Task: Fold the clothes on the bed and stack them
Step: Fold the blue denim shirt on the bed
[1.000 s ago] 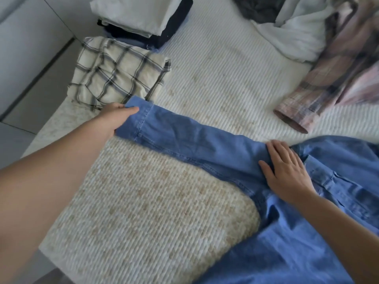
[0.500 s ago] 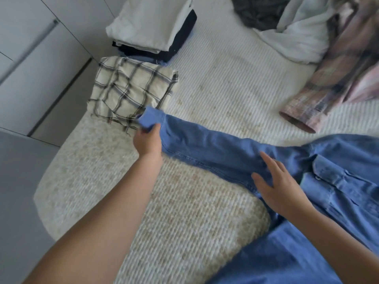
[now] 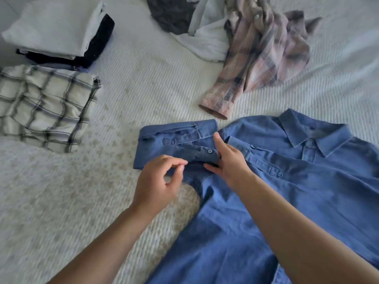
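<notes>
A bed (image 3: 155,83) covered in a white ribbed bedspread fills nearly the whole view, its surface lit by soft, even daylight and mottled with faint tan patches toward the near edge. At the far left corner, a sliver of pale grey surface (image 3: 6,5) shows beyond the bed.

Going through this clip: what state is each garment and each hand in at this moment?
Blue denim shirt: spread flat, sleeve doubled back.
Cream plaid shirt: folded.
White-topped clothes stack: folded, stacked.
Pink plaid shirt: crumpled, unfolded.
Left hand: loosely curled, empty.
Right hand: fingers straight, pressing the sleeve.
</notes>
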